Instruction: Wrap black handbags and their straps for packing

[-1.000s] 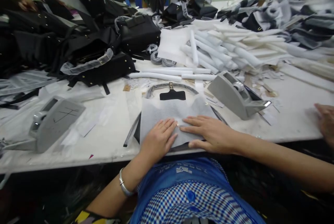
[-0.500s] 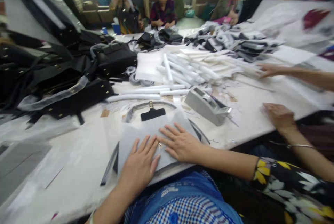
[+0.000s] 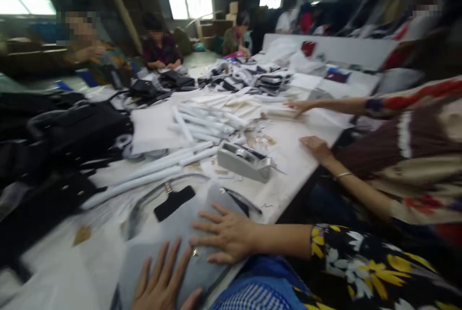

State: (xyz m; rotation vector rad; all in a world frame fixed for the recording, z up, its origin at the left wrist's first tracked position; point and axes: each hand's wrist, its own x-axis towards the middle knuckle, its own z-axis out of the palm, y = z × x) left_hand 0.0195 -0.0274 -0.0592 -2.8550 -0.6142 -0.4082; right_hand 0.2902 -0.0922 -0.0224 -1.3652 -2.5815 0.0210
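My left hand (image 3: 162, 283) lies flat with fingers spread on a grey sheet of wrapping fabric (image 3: 176, 233) at the table's near edge. My right hand (image 3: 224, 235) rests open on the same sheet, just right of the left. Under the sheet lies a dark bag piece; its black tab with a metal clasp (image 3: 173, 201) and wrapped curved handle (image 3: 144, 199) stick out beyond the sheet. Neither hand holds anything.
A grey tape dispenser (image 3: 245, 161) sits beyond my right hand. White paper rolls (image 3: 187, 132) lie mid-table, black bags (image 3: 72, 132) pile at the left. A co-worker's hands (image 3: 314, 146) reach onto the table from the right; other people sit at the far end.
The view has swung up and to the right, so the table now runs diagonally and the room shows. My hands stay flat on the grey sheet, now at the bottom edge.
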